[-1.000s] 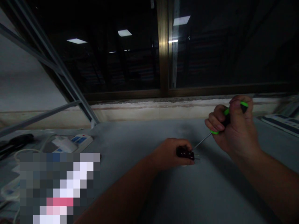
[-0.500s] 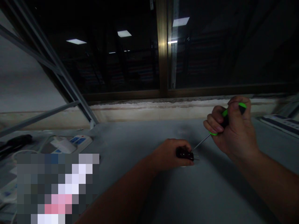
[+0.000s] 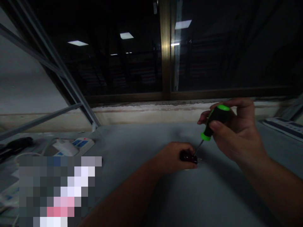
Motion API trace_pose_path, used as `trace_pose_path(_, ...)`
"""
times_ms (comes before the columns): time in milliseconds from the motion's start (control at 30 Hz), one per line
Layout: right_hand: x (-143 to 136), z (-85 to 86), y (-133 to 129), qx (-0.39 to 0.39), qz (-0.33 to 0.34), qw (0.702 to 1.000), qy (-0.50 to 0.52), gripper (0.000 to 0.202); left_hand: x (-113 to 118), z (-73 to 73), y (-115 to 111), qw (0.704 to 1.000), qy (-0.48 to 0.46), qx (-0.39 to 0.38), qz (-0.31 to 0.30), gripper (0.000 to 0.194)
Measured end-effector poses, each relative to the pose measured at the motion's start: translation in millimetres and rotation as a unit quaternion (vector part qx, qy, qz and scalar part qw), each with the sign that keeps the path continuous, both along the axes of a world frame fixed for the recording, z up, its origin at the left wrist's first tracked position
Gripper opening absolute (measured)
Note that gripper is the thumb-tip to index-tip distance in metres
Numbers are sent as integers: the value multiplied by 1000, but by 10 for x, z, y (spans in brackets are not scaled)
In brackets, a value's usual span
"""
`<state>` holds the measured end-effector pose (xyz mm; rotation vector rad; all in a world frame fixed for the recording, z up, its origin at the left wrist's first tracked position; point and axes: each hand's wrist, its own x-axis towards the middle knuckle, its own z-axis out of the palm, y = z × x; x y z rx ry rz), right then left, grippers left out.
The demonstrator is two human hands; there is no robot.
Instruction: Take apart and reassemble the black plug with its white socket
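My left hand [image 3: 171, 157] is closed around a small, shiny dark plug [image 3: 188, 156], low over the grey tabletop [image 3: 127, 145]. Thin metal prongs stick out of the plug's right end. In my right hand [image 3: 243, 135] is a screwdriver [image 3: 219, 118] with a black and green handle, held between thumb and fingers. Its shaft slants down to the left, and the tip meets the plug near its right end. The exact contact point is too dark and small to make out.
A white power strip [image 3: 86, 143] with a white adapter [image 3: 65, 146] and cables lies at the left. Another strip-like device [image 3: 284, 126] rests at the far right. A metal frame [image 3: 71, 91] slants up at the left, before a dark window [image 3: 123, 66]. The lower left is pixelated.
My right hand has loosened its fist to a thumb-and-finger hold and shifted left. The screwdriver now stands steeper, its handle nearer the plug. My left hand is almost unmoved.
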<state>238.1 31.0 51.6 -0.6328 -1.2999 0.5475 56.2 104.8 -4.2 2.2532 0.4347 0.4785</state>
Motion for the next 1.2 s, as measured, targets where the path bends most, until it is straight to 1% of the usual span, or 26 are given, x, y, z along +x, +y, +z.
trace_pose_path(67, -1, 15, -5, 25, -13, 1000, -9, 45, -2, -5, 3, 1000, -1, -2, -1, 26)
trace_pose_path(100, 1, 28, -11, 29, -9, 999, -10, 43, -3, -8, 5, 1000, -2, -2, -2, 26)
trace_pose_path(233, 21, 74, -54, 10, 61, 998, -5, 23, -6, -18, 16, 1000, -1, -5, -4, 27)
trace_pose_path(300, 25, 75, -68, 0, 71, 997, -7, 18, -6, -23, 21, 1000, 0, -5, -5, 27)
trace_pose_path(367, 16, 66, -65, 3, 37, 999, -14, 24, -4, -25, 21, 1000, 0, -6, -7, 26)
trace_pose_path(467, -6, 62, -41, 28, -26, 999, -22, 37, -4, -20, 14, 1000, -2, -7, -9, 25)
trace_pose_path(533, -8, 82, -38, 49, -41, 998, -16, 34, -4, -14, 9, 1000, -2, -6, -7, 25)
trace_pose_path(567, -2, 98, -45, 53, -33, 998, -9, 30, -5, -12, 8, 1000, -1, -4, -5, 26)
trace_pose_path(633, 14, 132, -71, 43, 16, 999, 6, 21, -4, -11, 10, 1000, 1, 0, -2, 26)
trace_pose_path(700, 26, 149, -92, 16, 69, 997, 9, 15, -1, -14, 16, 1000, 3, 1, -3, 27)
trace_pose_path(733, 25, 148, -92, 4, 78, 997, 6, 13, 1, -15, 19, 1000, 3, 0, -5, 27)
trace_pose_path(800, 9, 132, -65, 14, 53, 999, -3, 13, 4, -18, 21, 1000, 3, -3, -9, 26)
trace_pose_path(867, -20, 114, -10, 60, -2, 998, -4, 21, 6, -19, 20, 1000, 1, -6, -12, 26)
trace_pose_path(933, -47, 111, 40, 113, -61, 992, 1, 32, 5, -17, 17, 1000, 1, -9, -14, 26)
trace_pose_path(967, -55, 117, 55, 127, -79, 989, 4, 34, 4, -15, 15, 1000, 1, -10, -14, 26)
trace_pose_path(1000, -57, 126, 60, 129, -82, 988, 6, 33, 2, -14, 14, 1000, 2, -10, -12, 26)
trace_pose_path(1033, -54, 136, 56, 125, -71, 990, 10, 30, 0, -13, 12, 1000, 3, -10, -10, 26)
trace_pose_path(1133, -22, 165, 13, 85, -9, 996, 29, 12, -4, -14, 10, 1000, 6, -7, -4, 26)
trace_pose_path(1200, -1, 177, -11, 58, 1, 998, 29, 6, -5, -16, 9, 1000, 7, -7, -3, 25)
